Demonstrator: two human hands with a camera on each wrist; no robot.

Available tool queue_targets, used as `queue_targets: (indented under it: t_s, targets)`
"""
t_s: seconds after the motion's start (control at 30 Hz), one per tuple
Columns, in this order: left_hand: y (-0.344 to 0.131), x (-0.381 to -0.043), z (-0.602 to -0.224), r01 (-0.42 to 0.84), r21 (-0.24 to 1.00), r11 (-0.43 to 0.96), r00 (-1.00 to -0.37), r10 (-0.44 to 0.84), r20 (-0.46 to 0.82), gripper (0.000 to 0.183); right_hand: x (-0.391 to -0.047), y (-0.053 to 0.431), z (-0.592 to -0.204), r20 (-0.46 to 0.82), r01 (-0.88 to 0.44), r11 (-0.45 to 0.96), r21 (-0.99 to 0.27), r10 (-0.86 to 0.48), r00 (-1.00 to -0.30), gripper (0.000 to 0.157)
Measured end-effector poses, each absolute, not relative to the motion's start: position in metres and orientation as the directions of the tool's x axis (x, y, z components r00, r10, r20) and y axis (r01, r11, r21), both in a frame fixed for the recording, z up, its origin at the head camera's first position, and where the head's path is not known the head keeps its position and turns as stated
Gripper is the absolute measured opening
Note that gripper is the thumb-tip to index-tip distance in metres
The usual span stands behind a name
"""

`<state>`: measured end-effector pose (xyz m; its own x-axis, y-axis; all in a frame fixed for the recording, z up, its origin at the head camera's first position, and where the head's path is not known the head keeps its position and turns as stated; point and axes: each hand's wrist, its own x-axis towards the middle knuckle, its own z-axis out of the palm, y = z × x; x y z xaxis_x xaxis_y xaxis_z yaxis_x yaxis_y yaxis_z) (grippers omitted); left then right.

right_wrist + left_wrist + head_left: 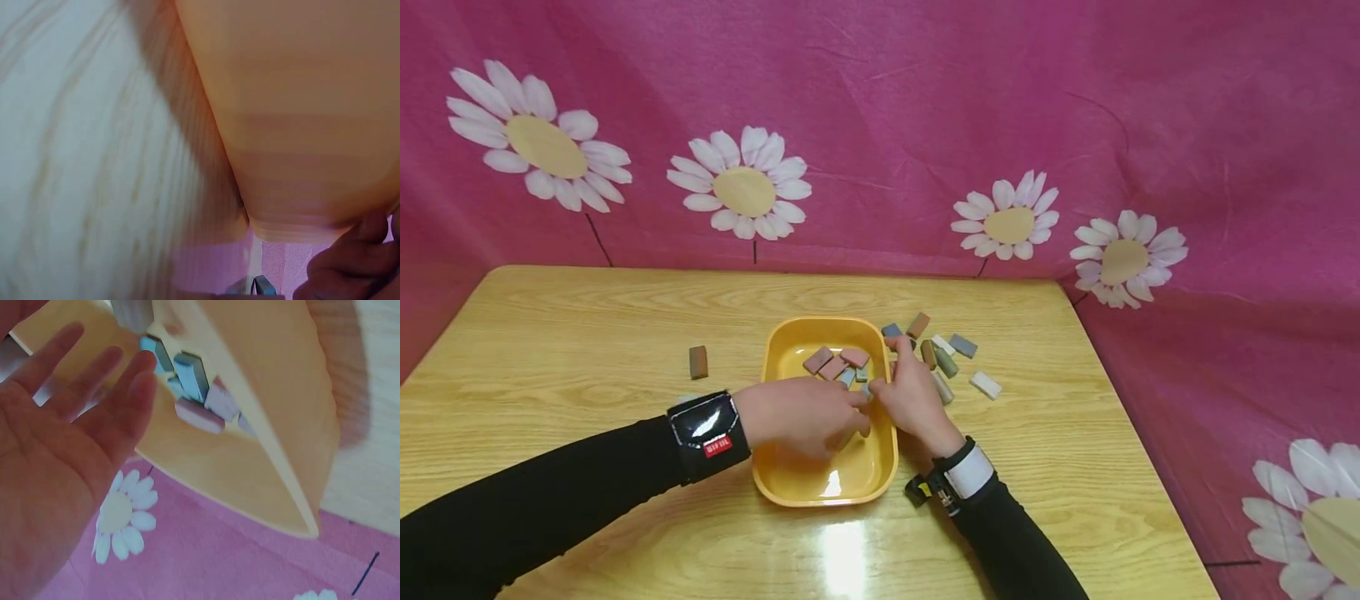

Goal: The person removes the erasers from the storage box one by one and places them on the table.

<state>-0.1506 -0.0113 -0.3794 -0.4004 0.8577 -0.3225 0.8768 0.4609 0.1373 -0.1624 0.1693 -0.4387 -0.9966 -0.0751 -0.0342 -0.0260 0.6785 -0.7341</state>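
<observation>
A yellow plastic tray (823,492) stands on the table with several small blocks inside it. Pink blocks (833,367) lie toward its far side, with light blue blocks (190,375) beside them. My left hand (808,412) reaches over the near left rim into the tray. Its fingers are spread and loosely extended in the left wrist view, near a greyish block (132,314). At the tray's right rim, my right hand (917,400) grips the edge, thumb on the inner side and fingers outside. The right wrist view shows its curled fingers (350,265) against the tray's outer wall.
Right of the tray lie several loose blocks, among them a white block (985,384), a blue-grey block (963,345) and an olive block (946,362). A brown block (698,362) sits to the left. Behind the wooden table (587,333) hangs a pink flowered cloth (880,125).
</observation>
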Motion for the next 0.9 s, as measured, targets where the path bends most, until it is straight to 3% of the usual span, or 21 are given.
queue_targets:
  t_s: [0.13,0.37,0.57,0.77,0.9]
  targets:
    - [-0.009,-0.144,-0.388,0.873,0.128,0.47,-0.403,0.844,-0.355,0.034,-0.162,0.169,-0.438,-0.047,-0.018,0.674,-0.739,-0.078,-0.996,0.065]
    - [-0.006,-0.139,-0.399,0.915,0.02,0.404,-0.386,0.886,-0.259,0.027,-0.161,0.171,-0.441,-0.048,-0.016,0.675,-0.738,-0.076,-0.996,0.065]
    - [-0.007,-0.138,-0.398,0.921,0.0,0.389,-0.378,0.895,-0.236,0.023,-0.16,0.171,-0.441,-0.03,-0.026,0.68,-0.733,-0.071,-0.997,0.065]
    - [-0.024,-0.153,-0.376,0.901,0.059,0.429,-0.416,0.895,-0.161,0.017,-0.16,0.171,-0.44,-0.026,-0.031,0.678,-0.734,-0.074,-0.997,0.065]
    - [-0.047,-0.173,-0.355,0.851,0.119,0.512,-0.506,0.859,-0.077,0.017,-0.159,0.171,-0.44,-0.036,-0.023,0.666,-0.746,-0.074,-0.997,0.065]
